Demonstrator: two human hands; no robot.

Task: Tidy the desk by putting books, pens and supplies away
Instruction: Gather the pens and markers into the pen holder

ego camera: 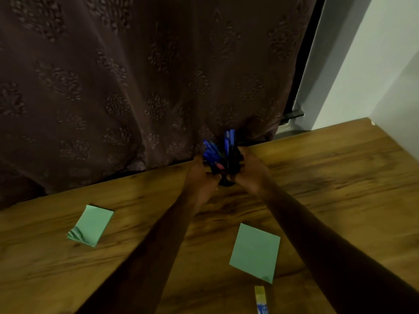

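A dark pen holder (pixel 226 182) stands near the far edge of the wooden desk (pixel 340 177), filled with several blue pens (pixel 213 152). My left hand (pixel 201 177) grips the holder from the left and my right hand (pixel 249 171) grips it from the right. Most of the holder is hidden behind my fingers. Two green sticky-note pads lie nearer to me: the left pad (pixel 91 225) has curled corners, the right pad (pixel 255 252) lies flat between my forearms.
A small yellow and blue object (pixel 260 299), perhaps a glue stick, lies at the near edge. A dark patterned curtain (pixel 136 87) hangs behind the desk. A pale wall (pixel 374 64) rises at the right.
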